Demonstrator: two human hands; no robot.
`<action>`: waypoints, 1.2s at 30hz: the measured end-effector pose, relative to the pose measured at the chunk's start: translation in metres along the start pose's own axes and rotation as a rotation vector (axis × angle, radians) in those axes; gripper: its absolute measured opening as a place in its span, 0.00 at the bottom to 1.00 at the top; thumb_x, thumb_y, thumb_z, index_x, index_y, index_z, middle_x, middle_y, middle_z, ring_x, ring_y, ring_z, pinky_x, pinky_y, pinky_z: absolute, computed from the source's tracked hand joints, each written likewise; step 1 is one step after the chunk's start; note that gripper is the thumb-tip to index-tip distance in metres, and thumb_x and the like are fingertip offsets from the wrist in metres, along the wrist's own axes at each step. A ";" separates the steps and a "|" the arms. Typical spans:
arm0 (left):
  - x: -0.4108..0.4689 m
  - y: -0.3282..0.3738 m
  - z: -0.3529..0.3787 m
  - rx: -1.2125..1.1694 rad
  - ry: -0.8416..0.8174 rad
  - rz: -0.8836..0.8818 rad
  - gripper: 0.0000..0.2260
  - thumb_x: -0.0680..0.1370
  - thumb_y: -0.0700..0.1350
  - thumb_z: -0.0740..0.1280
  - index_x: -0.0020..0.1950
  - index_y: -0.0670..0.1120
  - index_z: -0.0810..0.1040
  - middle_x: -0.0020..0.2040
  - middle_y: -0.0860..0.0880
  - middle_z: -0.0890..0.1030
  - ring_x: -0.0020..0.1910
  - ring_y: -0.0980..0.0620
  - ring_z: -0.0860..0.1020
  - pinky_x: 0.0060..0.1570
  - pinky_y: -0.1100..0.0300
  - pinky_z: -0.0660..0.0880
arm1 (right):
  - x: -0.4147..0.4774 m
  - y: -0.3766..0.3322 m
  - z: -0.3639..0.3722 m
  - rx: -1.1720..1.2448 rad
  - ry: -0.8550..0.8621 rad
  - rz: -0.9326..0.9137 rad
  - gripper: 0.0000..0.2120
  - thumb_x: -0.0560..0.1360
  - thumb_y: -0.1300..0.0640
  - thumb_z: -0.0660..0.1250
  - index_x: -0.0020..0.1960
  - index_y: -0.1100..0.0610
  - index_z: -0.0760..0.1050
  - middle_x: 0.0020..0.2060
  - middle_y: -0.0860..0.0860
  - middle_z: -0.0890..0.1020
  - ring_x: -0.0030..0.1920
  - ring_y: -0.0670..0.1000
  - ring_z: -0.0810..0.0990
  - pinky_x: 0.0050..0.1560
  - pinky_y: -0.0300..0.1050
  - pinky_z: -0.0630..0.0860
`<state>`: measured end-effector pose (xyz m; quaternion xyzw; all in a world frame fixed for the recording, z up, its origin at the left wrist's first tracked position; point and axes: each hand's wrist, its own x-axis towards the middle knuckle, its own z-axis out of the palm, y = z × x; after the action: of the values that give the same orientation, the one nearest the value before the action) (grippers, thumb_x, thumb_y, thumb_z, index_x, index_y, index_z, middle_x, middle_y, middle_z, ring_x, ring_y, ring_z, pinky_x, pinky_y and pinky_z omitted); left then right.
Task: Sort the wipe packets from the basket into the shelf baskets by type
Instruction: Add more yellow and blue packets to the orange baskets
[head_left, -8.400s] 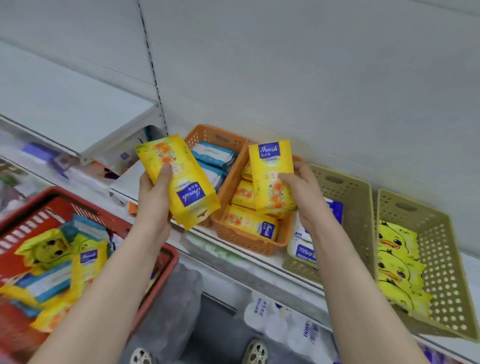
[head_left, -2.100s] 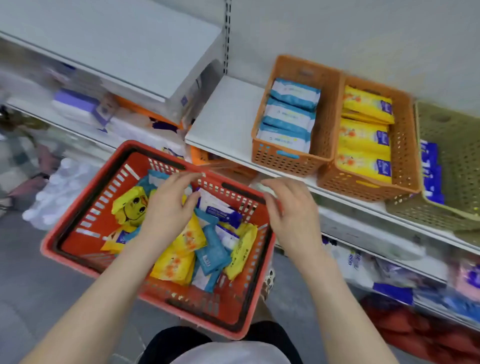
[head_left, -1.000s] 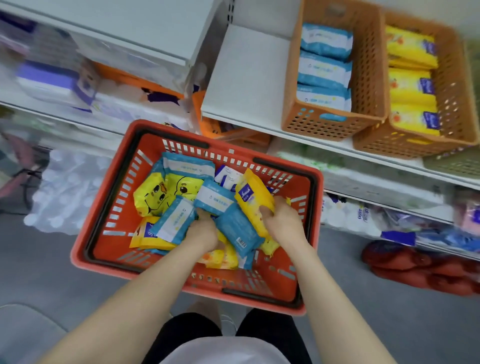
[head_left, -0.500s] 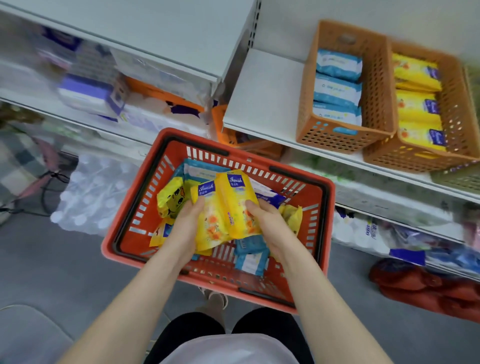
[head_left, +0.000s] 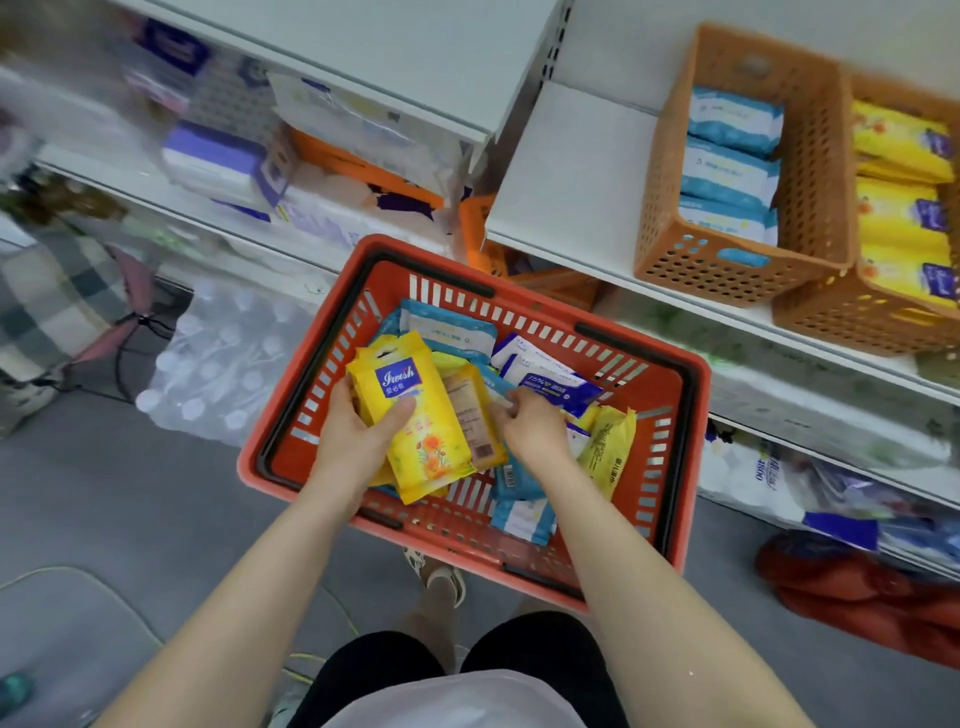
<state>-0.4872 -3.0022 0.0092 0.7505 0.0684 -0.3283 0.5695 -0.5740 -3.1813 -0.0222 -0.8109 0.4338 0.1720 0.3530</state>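
Yellow packs coming up out of the red basket (head_left: 660, 382)

The orange shelf basket (head_left: 831, 325) holding the yellow ones is up on the right. Left hand (head_left: 353, 441) grips a yellow Iwish packet (head_left: 423, 421) over the red basket, thumb across the front. Right hand (head_left: 535, 434) has its fingers (head_left: 511, 404) curled at the edge of a second yellow packet (head_left: 470, 410), barcode side up, tucked behind the first. Can't tell if it's actually pinching it. Half a second ago each hand held one, side by side.

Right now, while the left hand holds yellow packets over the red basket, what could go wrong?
The left hand grips stacked yellow packets from one side; the lower one might slip into the red basket. Another yellow packet lies beside the right hand, front hidden, easy to mis-sort.
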 end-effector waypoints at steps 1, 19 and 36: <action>0.001 0.000 -0.002 0.013 0.005 0.007 0.33 0.73 0.50 0.75 0.74 0.50 0.64 0.63 0.51 0.79 0.58 0.51 0.80 0.55 0.50 0.79 | 0.008 0.000 0.009 -0.084 -0.024 -0.004 0.26 0.78 0.45 0.66 0.71 0.56 0.68 0.65 0.56 0.75 0.64 0.57 0.73 0.57 0.48 0.73; 0.002 0.013 0.025 0.073 -0.011 -0.022 0.33 0.73 0.54 0.74 0.73 0.50 0.64 0.64 0.51 0.77 0.61 0.50 0.77 0.61 0.49 0.75 | -0.043 -0.027 -0.044 0.481 0.160 -0.158 0.21 0.76 0.38 0.65 0.64 0.48 0.77 0.48 0.40 0.82 0.51 0.43 0.80 0.55 0.46 0.78; 0.011 0.006 0.029 0.062 -0.174 -0.083 0.55 0.58 0.50 0.83 0.78 0.51 0.55 0.64 0.51 0.78 0.61 0.51 0.78 0.62 0.46 0.76 | -0.049 -0.003 -0.009 0.883 -0.085 -0.115 0.26 0.71 0.56 0.76 0.64 0.43 0.70 0.59 0.47 0.76 0.54 0.51 0.82 0.45 0.49 0.83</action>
<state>-0.4877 -3.0329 0.0045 0.7331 0.0396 -0.4174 0.5356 -0.5995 -3.1580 0.0140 -0.5975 0.4050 -0.0161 0.6919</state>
